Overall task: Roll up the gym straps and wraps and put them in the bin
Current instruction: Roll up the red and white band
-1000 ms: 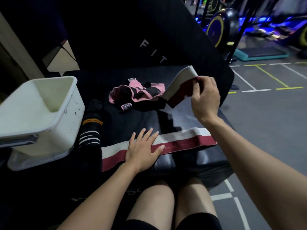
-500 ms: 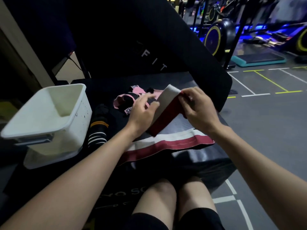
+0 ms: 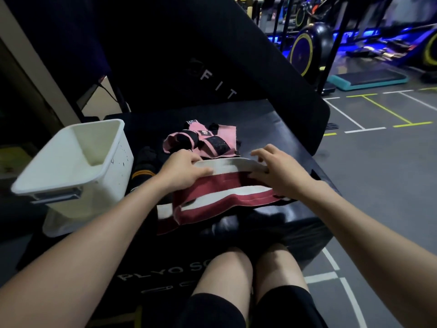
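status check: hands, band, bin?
Left hand and right hand both grip the red-white band, folded on the black box. White bin holds nothing visible. Pink wraps untouched.

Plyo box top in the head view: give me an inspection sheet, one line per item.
Surface: black padded plyo box, printed lettering on its near face.
Job's things: red-and-white wrap folded over on itself; pink-and-black straps heaped behind it; white bin at left, nothing visible inside.
Clutter: black striped wrap between bin and red-and-white wrap.
Grips: left hand and right hand each pinch the wrap's upper white edge.
Cables: a thin dark cord behind the bin, unclear.
Surroundings: gym floor with painted lines, exercise bikes, teal step platform.
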